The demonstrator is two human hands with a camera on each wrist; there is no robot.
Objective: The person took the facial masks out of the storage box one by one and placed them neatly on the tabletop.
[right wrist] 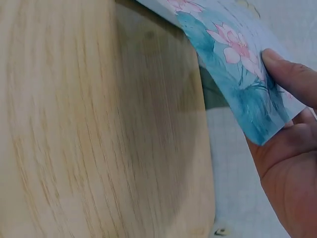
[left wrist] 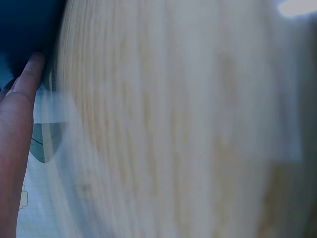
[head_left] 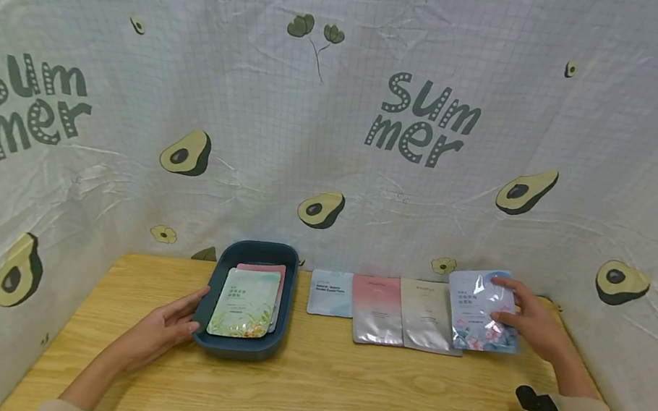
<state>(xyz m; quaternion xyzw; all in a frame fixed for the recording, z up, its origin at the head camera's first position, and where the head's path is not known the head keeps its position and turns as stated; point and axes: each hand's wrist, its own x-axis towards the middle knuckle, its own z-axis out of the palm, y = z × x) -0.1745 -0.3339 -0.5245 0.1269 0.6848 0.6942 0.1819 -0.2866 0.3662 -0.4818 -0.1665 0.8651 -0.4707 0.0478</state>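
My right hand (head_left: 534,330) pinches a blue sheet mask packet (head_left: 477,316) by its right side, thumb on the front. Pink lotus flowers and teal leaves are printed along the packet's lower part (right wrist: 242,69) in the right wrist view. It overlaps the right edge of a beige packet (head_left: 428,315). At the left, my left hand (head_left: 157,333) rests its extended thumb and fingers against the left side of a dark blue plastic bin (head_left: 270,351). Inside the bin a green packet (head_left: 246,302) lies over a pink packet (head_left: 281,271), mostly hidden.
A pink-and-silver packet (head_left: 378,310) stands beside the beige one, with a smaller light blue packet (head_left: 332,294) to its left. All are along the back of the wooden table (head_left: 373,404). A white avocado-print sheet (head_left: 253,111) hangs behind and at both sides.
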